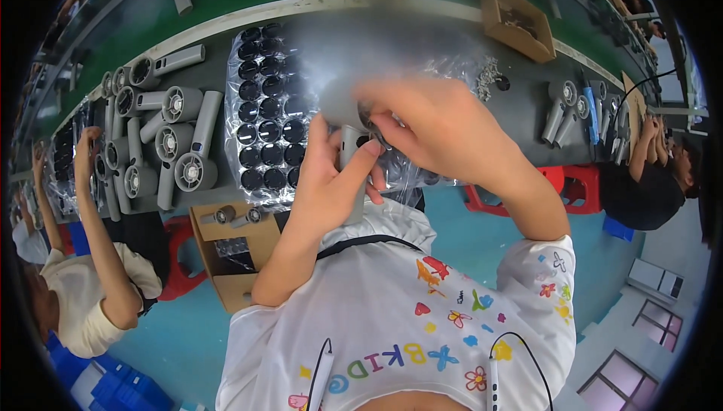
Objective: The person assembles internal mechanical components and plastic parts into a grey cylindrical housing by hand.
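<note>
My left hand [331, 177] is closed round the handle of a grey handheld fan [349, 143], held upright in front of my chest. Over the fan's upper end bends my right hand [425, 121], its fingers curled at the head. Something dark shows by those fingers, but what they pinch is mostly hidden. Behind my hands lies a clear plastic tray [235, 121] with rows of round black caps [269, 131]. A pale blur covers the area just beyond my right hand.
Several grey handheld fans [181, 103] are piled left of the tray, and more [561, 110] lie at the right. A cardboard box [520, 23] stands at the back right beside small loose parts [488, 78]. Another open carton [226, 241] is below the bench. Co-workers sit on both sides.
</note>
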`<state>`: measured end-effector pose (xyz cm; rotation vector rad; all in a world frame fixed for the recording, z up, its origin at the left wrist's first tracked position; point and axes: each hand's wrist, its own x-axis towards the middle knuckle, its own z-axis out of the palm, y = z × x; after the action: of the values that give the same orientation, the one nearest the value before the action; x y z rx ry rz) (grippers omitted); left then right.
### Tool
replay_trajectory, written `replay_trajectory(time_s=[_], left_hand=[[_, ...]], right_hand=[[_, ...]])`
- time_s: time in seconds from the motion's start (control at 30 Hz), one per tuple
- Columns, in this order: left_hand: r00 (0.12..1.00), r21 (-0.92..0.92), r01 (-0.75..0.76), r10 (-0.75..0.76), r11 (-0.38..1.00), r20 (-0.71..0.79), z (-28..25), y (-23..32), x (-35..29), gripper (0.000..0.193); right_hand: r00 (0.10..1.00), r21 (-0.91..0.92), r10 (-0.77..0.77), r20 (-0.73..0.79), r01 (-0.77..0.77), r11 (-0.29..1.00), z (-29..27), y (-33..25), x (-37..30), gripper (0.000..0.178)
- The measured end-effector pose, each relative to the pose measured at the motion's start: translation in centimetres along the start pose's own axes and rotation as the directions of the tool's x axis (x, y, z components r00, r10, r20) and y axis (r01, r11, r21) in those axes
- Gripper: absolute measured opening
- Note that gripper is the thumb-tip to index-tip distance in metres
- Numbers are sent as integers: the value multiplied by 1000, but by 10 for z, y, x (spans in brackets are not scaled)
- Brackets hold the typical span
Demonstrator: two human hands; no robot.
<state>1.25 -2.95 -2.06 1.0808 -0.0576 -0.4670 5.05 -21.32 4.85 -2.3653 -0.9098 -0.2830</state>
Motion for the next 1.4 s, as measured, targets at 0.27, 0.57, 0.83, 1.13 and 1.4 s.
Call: replay_trajectory(time_s=[0.27, 0.57, 0.83, 1.13, 1.4], left_hand=[[999, -4, 44, -44, 999, 8, 1, 3, -1, 52], [999, -14, 38, -38, 999, 13, 2, 0, -2, 46], [1000, 14, 15, -15, 1000, -9, 5, -7, -3, 44], [999, 19, -46, 46, 999, -21, 5, -15, -6, 41], [967, 288, -242, 256, 926, -11, 2, -32, 7, 48]], right_hand=[[996, 0, 13, 87, -13, 1000, -7, -5, 5, 36], [988, -55, 36, 151, -28, 998, -7, -9, 1, 37], [973, -29, 150, 173, -148, 989, -12, -23, -2, 42], [999, -178, -42, 8, 43, 983, 14, -22, -27, 73], [997, -299, -17, 71, 38, 953, 4, -28, -44, 60]])
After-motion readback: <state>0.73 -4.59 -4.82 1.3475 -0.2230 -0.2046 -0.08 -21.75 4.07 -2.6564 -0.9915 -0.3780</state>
